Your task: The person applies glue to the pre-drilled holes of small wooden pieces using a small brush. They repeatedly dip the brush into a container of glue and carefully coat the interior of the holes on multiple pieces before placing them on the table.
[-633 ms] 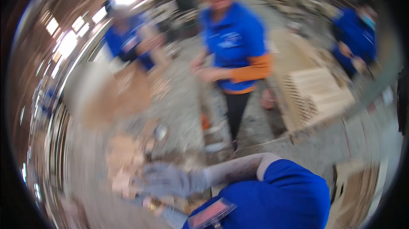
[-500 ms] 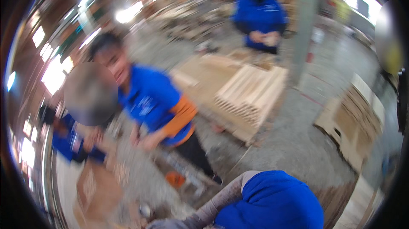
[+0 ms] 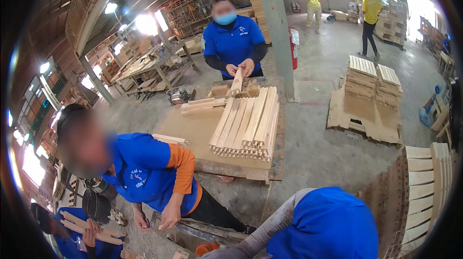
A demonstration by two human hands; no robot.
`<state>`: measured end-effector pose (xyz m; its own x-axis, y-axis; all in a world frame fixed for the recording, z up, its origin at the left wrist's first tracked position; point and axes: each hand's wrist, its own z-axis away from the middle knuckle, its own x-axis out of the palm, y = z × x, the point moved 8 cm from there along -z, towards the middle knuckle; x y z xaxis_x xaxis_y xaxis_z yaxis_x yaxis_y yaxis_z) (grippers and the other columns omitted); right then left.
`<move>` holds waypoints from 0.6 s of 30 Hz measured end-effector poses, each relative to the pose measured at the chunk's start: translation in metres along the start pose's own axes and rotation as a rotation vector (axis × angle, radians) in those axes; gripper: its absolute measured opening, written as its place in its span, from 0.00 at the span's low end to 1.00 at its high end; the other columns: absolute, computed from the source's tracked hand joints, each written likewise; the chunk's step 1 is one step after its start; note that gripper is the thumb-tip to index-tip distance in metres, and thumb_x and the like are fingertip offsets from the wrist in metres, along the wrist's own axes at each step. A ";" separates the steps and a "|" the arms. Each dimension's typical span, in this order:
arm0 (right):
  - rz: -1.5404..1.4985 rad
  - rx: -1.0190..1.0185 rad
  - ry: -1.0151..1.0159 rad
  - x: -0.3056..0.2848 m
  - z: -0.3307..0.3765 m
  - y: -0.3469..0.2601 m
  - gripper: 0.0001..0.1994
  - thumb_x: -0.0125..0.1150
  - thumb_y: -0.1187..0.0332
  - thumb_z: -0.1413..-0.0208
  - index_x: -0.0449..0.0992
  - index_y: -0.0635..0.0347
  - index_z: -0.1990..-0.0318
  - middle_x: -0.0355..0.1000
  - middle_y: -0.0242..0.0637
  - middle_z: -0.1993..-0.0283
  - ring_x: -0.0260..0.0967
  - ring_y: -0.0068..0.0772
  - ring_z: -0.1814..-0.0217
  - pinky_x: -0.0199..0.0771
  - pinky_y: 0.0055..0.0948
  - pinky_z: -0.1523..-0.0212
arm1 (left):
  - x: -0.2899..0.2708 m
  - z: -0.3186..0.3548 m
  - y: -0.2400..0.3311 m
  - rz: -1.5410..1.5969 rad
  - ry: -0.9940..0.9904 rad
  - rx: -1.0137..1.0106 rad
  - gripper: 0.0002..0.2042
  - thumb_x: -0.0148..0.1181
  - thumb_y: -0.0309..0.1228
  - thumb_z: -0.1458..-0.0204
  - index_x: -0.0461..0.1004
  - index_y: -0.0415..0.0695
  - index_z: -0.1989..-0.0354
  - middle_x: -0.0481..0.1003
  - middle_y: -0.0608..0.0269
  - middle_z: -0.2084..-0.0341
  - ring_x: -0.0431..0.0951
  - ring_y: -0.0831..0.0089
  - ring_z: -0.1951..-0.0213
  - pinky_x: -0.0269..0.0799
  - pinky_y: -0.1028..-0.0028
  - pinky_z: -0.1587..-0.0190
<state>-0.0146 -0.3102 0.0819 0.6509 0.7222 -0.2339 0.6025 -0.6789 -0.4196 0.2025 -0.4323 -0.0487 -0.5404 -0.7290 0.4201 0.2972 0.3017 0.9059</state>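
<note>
Neither of my hands shows. At the lower edge a blue-shirted shoulder (image 3: 323, 225) and a grey-sleeved arm (image 3: 270, 223) reach down to the left; their hand is out of the picture, and I cannot tell whose they are. Beyond them, a stack of pale wooden bars (image 3: 248, 124) lies on a low board-topped table (image 3: 176, 126). Behind that table a co-worker in blue (image 3: 231, 39) holds a short wooden piece (image 3: 237, 83) in both hands. On the left, a co-worker with orange sleeves (image 3: 144, 167) leans forward, hands low. Another person's hands (image 3: 91, 230) hold wooden slats (image 3: 79, 225) at lower left.
Slatted wooden parts (image 3: 418, 196) stand stacked at the lower right. Farther back, wooden pieces (image 3: 361, 80) are piled on a cardboard sheet (image 3: 349, 114). A green-grey pillar (image 3: 277, 27) rises behind the table, with a red fire extinguisher (image 3: 293, 51) beside it. Two people in yellow shirts stand far off.
The view has swung and sharpened, bringing the far right and the slatted parts in. The co-worker with orange sleeves appears lower and leans more. The grey-sleeved arm's hand has left the picture.
</note>
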 end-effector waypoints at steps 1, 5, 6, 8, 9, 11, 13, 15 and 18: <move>-0.004 0.014 -0.010 0.000 0.003 0.003 0.18 0.47 0.59 0.46 0.69 0.59 0.52 0.69 0.43 0.59 0.65 0.45 0.57 0.64 0.40 0.57 | 0.001 -0.003 -0.004 0.001 -0.002 -0.005 0.17 0.48 0.39 0.47 0.67 0.42 0.53 0.70 0.58 0.57 0.69 0.67 0.53 0.64 0.68 0.49; -0.013 0.056 -0.059 0.005 0.008 0.019 0.17 0.47 0.60 0.46 0.68 0.59 0.52 0.68 0.42 0.58 0.65 0.45 0.55 0.63 0.40 0.55 | -0.009 -0.012 -0.011 -0.023 0.006 -0.021 0.16 0.49 0.38 0.47 0.67 0.41 0.54 0.71 0.59 0.57 0.69 0.68 0.54 0.64 0.69 0.50; -0.018 0.067 -0.070 0.005 0.010 0.022 0.17 0.47 0.60 0.46 0.68 0.59 0.52 0.68 0.42 0.58 0.64 0.45 0.55 0.63 0.40 0.54 | -0.009 -0.013 -0.015 -0.023 0.006 -0.027 0.16 0.49 0.38 0.47 0.67 0.41 0.54 0.71 0.59 0.57 0.69 0.68 0.54 0.65 0.69 0.50; -0.014 0.083 -0.099 0.008 0.013 0.026 0.17 0.47 0.61 0.46 0.68 0.60 0.52 0.68 0.42 0.57 0.64 0.44 0.54 0.63 0.39 0.53 | -0.008 -0.015 -0.018 -0.031 0.000 -0.037 0.16 0.49 0.37 0.47 0.68 0.41 0.54 0.71 0.59 0.58 0.69 0.68 0.54 0.65 0.70 0.50; -0.014 0.087 -0.122 0.011 0.013 0.028 0.17 0.47 0.61 0.46 0.68 0.60 0.52 0.68 0.42 0.57 0.64 0.44 0.53 0.63 0.39 0.53 | -0.007 -0.017 -0.019 -0.033 -0.003 -0.041 0.16 0.49 0.37 0.47 0.68 0.41 0.54 0.71 0.59 0.58 0.70 0.68 0.55 0.65 0.70 0.50; -0.015 0.108 -0.156 0.014 0.014 0.033 0.17 0.47 0.61 0.46 0.68 0.60 0.53 0.67 0.42 0.56 0.63 0.44 0.52 0.63 0.39 0.52 | -0.010 -0.016 -0.020 -0.055 -0.001 -0.052 0.16 0.49 0.36 0.48 0.68 0.41 0.55 0.71 0.59 0.58 0.70 0.68 0.55 0.65 0.70 0.50; -0.009 0.128 -0.231 0.018 0.018 0.035 0.16 0.47 0.62 0.47 0.68 0.60 0.53 0.67 0.42 0.56 0.63 0.44 0.51 0.62 0.39 0.51 | -0.006 -0.018 -0.022 -0.073 -0.015 -0.055 0.15 0.50 0.36 0.48 0.68 0.40 0.55 0.71 0.59 0.59 0.70 0.69 0.55 0.65 0.70 0.51; -0.004 0.147 -0.340 0.027 0.020 0.036 0.16 0.46 0.62 0.47 0.67 0.60 0.53 0.67 0.42 0.55 0.63 0.44 0.50 0.62 0.38 0.50 | -0.012 -0.020 -0.021 -0.084 -0.013 -0.055 0.15 0.50 0.36 0.48 0.68 0.40 0.55 0.72 0.59 0.59 0.70 0.69 0.56 0.65 0.71 0.51; -0.011 0.144 -0.598 0.063 0.027 0.028 0.16 0.46 0.63 0.47 0.67 0.60 0.54 0.66 0.42 0.55 0.62 0.44 0.49 0.62 0.38 0.48 | -0.043 -0.015 -0.009 -0.070 0.023 -0.027 0.15 0.50 0.35 0.48 0.69 0.40 0.55 0.72 0.59 0.60 0.71 0.69 0.56 0.65 0.71 0.51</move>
<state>0.0313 -0.2801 0.0317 0.2478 0.7067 -0.6627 0.5126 -0.6761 -0.5293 0.2354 -0.4130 -0.0759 -0.5425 -0.7619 0.3537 0.2800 0.2329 0.9313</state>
